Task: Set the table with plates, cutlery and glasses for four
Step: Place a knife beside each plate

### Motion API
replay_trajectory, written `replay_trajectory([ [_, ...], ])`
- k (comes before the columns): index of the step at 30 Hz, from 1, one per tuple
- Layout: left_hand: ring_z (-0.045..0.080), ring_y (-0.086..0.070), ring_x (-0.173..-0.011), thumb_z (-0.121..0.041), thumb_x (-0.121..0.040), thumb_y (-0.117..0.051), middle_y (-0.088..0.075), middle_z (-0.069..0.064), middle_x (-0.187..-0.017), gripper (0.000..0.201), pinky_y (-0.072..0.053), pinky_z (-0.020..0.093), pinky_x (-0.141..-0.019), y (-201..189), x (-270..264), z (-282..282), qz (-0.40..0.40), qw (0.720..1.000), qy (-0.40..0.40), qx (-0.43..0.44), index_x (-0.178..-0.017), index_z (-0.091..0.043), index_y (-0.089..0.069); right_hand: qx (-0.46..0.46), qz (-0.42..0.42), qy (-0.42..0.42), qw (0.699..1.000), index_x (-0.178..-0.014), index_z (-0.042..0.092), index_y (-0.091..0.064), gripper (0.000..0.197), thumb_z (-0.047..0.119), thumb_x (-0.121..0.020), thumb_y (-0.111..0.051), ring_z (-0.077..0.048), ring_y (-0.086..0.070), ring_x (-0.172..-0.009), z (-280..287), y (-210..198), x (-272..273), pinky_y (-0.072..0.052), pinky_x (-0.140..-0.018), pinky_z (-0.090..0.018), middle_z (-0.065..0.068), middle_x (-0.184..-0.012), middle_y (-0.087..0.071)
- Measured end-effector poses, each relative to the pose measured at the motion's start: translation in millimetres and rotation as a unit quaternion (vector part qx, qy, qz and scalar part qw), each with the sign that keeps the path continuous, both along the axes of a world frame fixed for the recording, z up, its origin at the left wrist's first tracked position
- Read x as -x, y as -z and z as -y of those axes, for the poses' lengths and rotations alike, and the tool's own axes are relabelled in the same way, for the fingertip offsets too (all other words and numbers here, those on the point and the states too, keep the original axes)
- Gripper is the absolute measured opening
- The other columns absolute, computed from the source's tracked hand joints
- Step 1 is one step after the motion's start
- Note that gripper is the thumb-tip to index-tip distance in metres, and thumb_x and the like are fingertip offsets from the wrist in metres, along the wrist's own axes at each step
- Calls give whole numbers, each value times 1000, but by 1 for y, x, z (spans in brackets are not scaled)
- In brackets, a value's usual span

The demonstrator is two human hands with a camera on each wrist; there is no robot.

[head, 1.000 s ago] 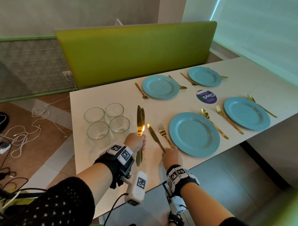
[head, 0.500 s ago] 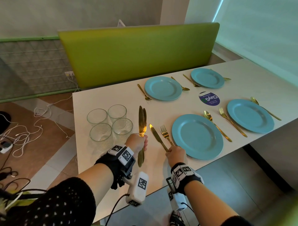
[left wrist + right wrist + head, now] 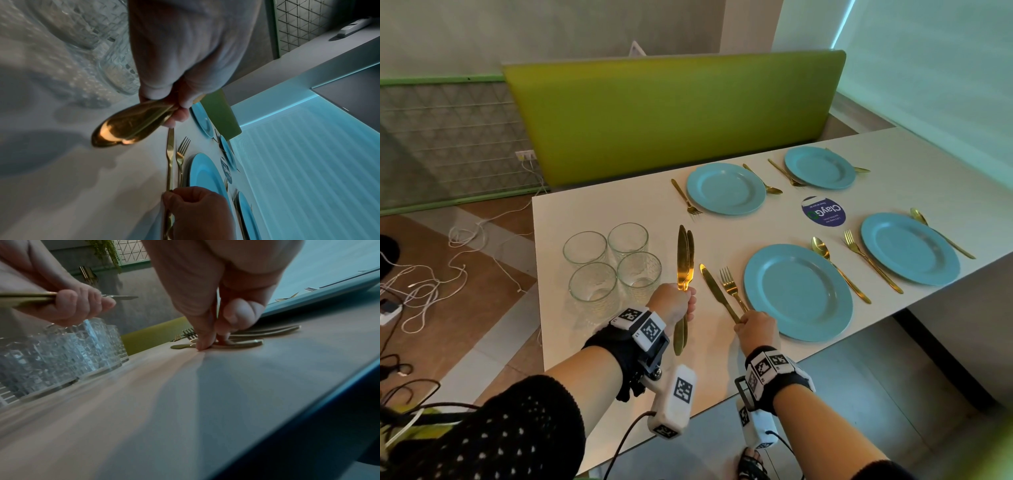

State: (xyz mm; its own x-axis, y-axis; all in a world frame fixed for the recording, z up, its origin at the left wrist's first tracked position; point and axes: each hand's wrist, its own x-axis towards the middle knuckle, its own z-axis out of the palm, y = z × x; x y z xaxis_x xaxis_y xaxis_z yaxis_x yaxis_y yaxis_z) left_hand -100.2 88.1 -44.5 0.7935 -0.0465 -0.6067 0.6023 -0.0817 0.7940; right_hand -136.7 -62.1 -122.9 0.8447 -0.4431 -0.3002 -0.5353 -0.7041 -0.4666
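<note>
Four clear glasses [image 3: 613,263] are standing clustered at the white table's [image 3: 599,342] left end; the left hand [image 3: 674,305] is gripping a bundle of gold knives [image 3: 685,260] above the tabletop. The right hand [image 3: 756,330] is pinching the handle of a gold knife [image 3: 714,287] lying flat beside a fork [image 3: 731,286]; both are lying left of the near blue plate [image 3: 798,291].

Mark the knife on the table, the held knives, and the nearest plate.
knife on the table [image 3: 711,286], head view, mid-blade.
held knives [image 3: 682,260], head view, the blades above the left hand.
nearest plate [image 3: 798,293], head view, centre of the well.
</note>
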Motion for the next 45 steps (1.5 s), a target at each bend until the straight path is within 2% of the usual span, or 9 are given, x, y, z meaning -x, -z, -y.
replay_trajectory([
  [4, 12, -46, -62, -6, -99, -37, -49, 4, -69, 23, -43, 23, -60, 1, 0, -1, -6, 1000, 1, -1, -82, -10, -53, -2, 1, 5, 1000, -101, 6, -70, 19, 15, -91, -58, -23, -64, -96, 0, 0, 0, -53, -88, -32, -10, -102, -67],
  [15, 11, -45, -60, -6, -99, -36, -47, 4, -68, 28, -40, 22, -57, 1, 2, 0, -20, 999, -9, 24, -75, -10, -50, -1, 11, 13, 1000, -102, 5, -70, 20, 16, -92, -56, -22, -64, -96, 4, -1, 2, -53, -87, -30, -11, -101, -68],
  [18, 11, -44, -59, -6, -99, -37, -47, 4, -68, 27, -41, 22, -57, 2, 3, 0, -21, 999, -8, 26, -75, -10, -50, 3, 7, 8, 1000, -102, 4, -70, 21, 16, -92, -56, -24, -64, -96, 4, -1, 3, -53, -88, -33, -11, -101, -68],
  [29, 12, -44, -59, -4, -99, -35, -46, 5, -66, 26, -40, 23, -56, 3, 5, 1, -10, 1000, 1, 16, -78, -8, -51, 2, -6, 3, 1000, -106, 3, -67, 23, 17, -90, -58, -24, -62, -100, 6, -8, 2, -51, -90, -30, -12, -106, -66],
  [32, 12, -44, -59, -3, -99, -34, -47, 5, -67, 23, -40, 24, -56, 6, 3, 1, -12, 1000, -1, 16, -84, -5, -52, 18, -9, -1, 1000, -105, 4, -68, 24, 19, -89, -59, -25, -62, -101, 11, -18, 2, -50, -90, -31, -12, -106, -67],
  [36, 12, -46, -61, -5, -98, -37, -48, 5, -68, 23, -42, 23, -58, 5, -2, 3, -3, 1000, -1, 1, -83, -6, -54, 17, 21, 17, 999, -94, 1, -71, 18, 13, -86, -62, -26, -65, -90, 27, -41, -1, -54, -88, -34, -13, -95, -70],
  [41, 13, -50, -66, -7, -97, -42, -51, 7, -74, 15, -47, 22, -62, -4, -8, 14, 10, 1000, 17, -13, -98, -5, -57, 4, 17, -15, 1000, -107, 7, -68, 25, 22, -86, -66, -22, -62, -103, 52, -77, -6, -48, -88, -27, -7, -108, -69],
  [43, 14, -51, -68, -8, -97, -45, -52, 7, -76, 14, -48, 23, -64, -10, -10, 20, 12, 999, 31, -2, -100, -4, -58, -8, 22, -35, 999, -105, 7, -69, 24, 21, -86, -66, -21, -62, -97, 55, -88, -6, -48, -84, -27, -8, -106, -69],
  [45, 14, -50, -66, -7, -96, -46, -53, 7, -75, 13, -48, 23, -63, -16, -12, 28, 19, 999, 49, 9, -98, -2, -58, -28, 31, -48, 998, -103, 7, -70, 22, 21, -85, -67, -15, -60, -79, 54, -96, -6, -49, -78, -26, -7, -101, -70],
])
